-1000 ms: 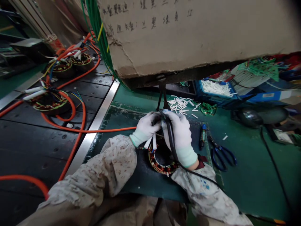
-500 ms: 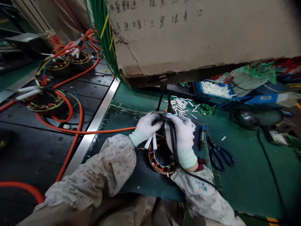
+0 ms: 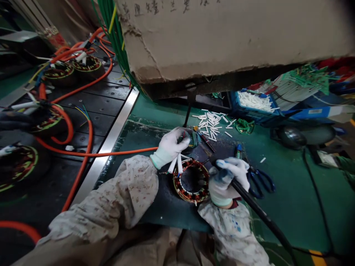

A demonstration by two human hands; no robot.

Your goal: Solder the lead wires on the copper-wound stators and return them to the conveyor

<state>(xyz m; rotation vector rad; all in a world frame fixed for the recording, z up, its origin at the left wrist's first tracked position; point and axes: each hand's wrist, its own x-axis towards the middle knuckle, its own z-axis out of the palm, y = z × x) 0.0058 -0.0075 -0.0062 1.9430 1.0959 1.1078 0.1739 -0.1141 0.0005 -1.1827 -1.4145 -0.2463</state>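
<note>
Head view: we see a stator (image 3: 191, 181) lying flat on the dark mat of the green surface (image 3: 291, 207), right in front of us. Our left hand (image 3: 170, 146), at about eleven o'clock from the stator, is closed around a bundle of lead wires (image 3: 191, 138) that rise from the winding; two white sleeves (image 3: 176, 164) hang below that grip, over the stator's rim. Our right hand (image 3: 229, 177), at three o'clock from the stator, is wrapped around the black handle of a soldering iron (image 3: 244, 194), its tip pointing up toward the wire ends at twelve o'clock but standing apart from them.

As for progress, we judge the work mid-way: the sleeves are already on the leads, the wires are gathered, yet the joint at the wire ends looks bare and not covered. More loose white sleeves (image 3: 212, 122) lie scattered at one o'clock, scissors (image 3: 260, 181) just right of our right hand. Other stators with orange cables (image 3: 83, 111) sit at ten o'clock.
</note>
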